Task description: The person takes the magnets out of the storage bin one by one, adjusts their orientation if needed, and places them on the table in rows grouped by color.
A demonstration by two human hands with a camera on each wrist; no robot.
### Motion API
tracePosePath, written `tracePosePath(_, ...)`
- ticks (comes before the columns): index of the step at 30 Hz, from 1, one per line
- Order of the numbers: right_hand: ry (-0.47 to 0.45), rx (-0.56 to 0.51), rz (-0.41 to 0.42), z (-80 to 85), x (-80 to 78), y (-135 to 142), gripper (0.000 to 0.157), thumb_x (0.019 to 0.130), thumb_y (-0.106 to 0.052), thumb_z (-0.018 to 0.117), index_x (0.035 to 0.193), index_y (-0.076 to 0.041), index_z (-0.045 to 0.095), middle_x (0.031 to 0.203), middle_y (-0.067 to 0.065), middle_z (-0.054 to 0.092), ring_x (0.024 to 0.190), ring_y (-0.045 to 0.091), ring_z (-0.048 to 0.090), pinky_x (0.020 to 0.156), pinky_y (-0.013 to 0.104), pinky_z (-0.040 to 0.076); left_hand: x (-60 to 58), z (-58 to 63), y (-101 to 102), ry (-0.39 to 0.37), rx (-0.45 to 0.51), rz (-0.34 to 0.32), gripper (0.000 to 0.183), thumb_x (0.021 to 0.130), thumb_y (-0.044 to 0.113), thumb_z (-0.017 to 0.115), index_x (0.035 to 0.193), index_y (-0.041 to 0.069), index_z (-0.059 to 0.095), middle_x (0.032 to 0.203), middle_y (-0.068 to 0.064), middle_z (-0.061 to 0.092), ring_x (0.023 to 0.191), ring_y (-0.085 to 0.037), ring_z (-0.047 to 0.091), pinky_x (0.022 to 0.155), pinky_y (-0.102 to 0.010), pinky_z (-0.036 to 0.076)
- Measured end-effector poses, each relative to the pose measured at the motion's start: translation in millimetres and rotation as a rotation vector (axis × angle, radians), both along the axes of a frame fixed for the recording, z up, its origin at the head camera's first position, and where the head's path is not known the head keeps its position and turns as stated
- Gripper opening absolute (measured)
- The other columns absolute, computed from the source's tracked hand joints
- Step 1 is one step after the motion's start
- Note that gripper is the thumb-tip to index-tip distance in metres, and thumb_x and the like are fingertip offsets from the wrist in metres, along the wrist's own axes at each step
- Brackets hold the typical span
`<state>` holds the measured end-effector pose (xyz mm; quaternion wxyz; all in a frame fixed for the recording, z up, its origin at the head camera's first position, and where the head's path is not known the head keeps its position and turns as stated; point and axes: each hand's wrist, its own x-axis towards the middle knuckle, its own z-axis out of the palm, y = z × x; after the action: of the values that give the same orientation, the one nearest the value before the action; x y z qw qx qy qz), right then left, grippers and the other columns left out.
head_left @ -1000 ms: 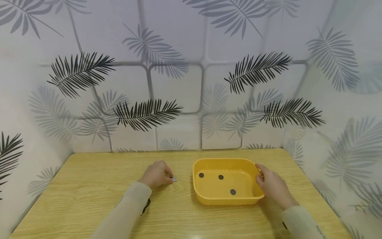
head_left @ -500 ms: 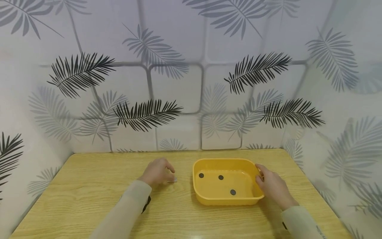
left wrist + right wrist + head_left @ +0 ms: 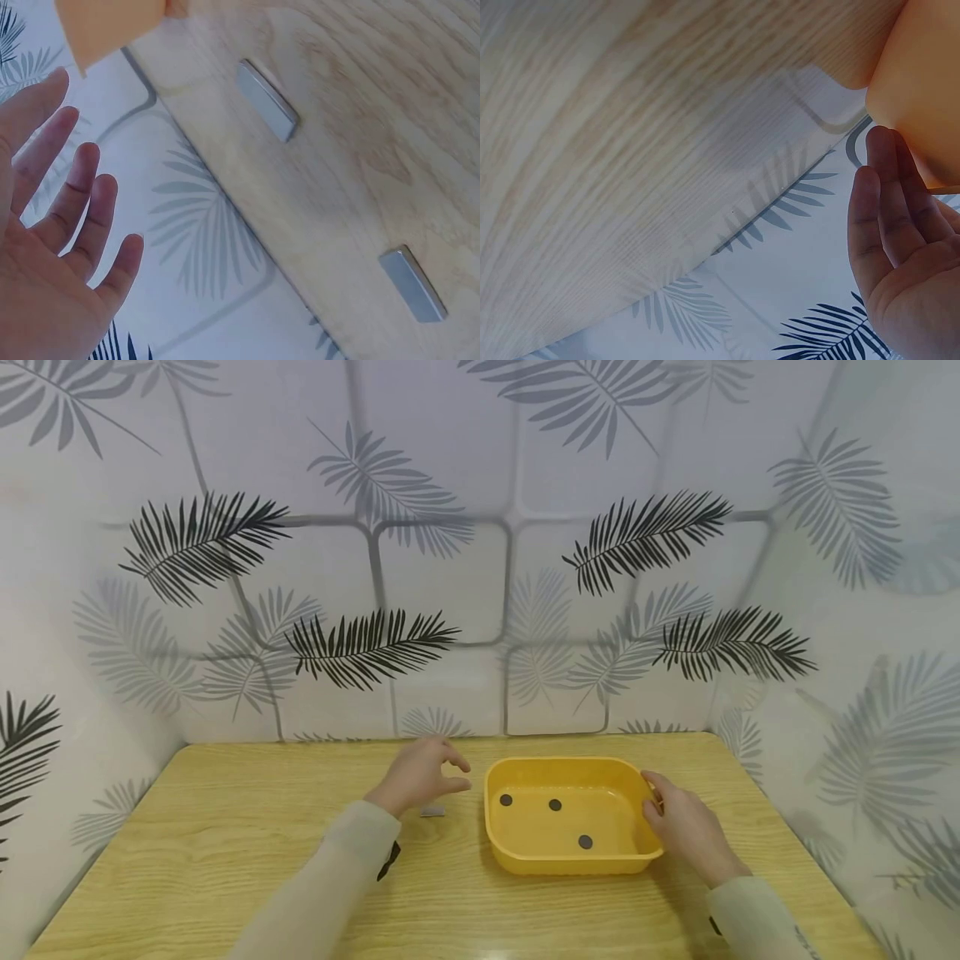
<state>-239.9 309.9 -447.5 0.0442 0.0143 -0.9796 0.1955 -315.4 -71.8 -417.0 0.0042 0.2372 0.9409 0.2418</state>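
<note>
My left hand (image 3: 427,772) hovers over the table with its fingers spread apart, holding nothing, left of a yellow plastic tub (image 3: 573,865). Below it, a small flat silver metal block (image 3: 432,812) lies on the wood. Two such blocks show in the left wrist view, a nearer one (image 3: 414,285) and another one (image 3: 268,101), apart from each other; the hand touches neither. My right hand (image 3: 690,827) grips the right rim of the tub, thumb toward the inside. In the right wrist view its fingers (image 3: 881,154) lie against the tub's outer wall (image 3: 922,90).
Dark round discs lie on the tub floor: one at left (image 3: 506,800), one in the middle (image 3: 555,805), one nearer the front (image 3: 586,842). A wood-grain table (image 3: 225,860) extends to both sides. A leaf-patterned wall covering (image 3: 450,568) stands behind its back edge.
My left hand has let go of the silver metal block on the table, lifted off and moved right toward the tub, fingers spreading. My right hand and the tub have stayed in place.
</note>
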Motion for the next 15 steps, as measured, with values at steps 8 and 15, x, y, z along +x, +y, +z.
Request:
tracePosePath(8, 0.006, 0.002, 0.000, 0.5, 1.3, -1, 0.050, 0.100, -0.012, 0.060, 0.146, 0.005, 0.049, 0.103, 0.019, 0.070, 0.068, 0.018, 0.054, 0.059, 0.031, 0.046, 3.4, 5.1, 16, 0.019, 0.012, -0.037, 0.024, 0.088, 0.028, 0.084, 0.109, 0.017, 0.081, 0.114, -0.002, 0.074, 0.111, -0.026, 0.066, 0.096, -0.044, 0.055)
tracePosePath(15, 0.010, 0.006, 0.001, -0.3, 0.8, -1, 0.050, 0.100, -0.012, 0.060, 0.146, 0.005, 0.049, 0.105, 0.021, 0.071, 0.070, 0.018, 0.056, 0.060, 0.032, 0.047, 8.8, 7.8, 37, 0.069, -0.004, -0.126, 0.027, 0.087, 0.030, 0.084, 0.110, 0.016, 0.081, 0.118, -0.004, 0.071, 0.113, -0.027, 0.065, 0.100, -0.047, 0.053)
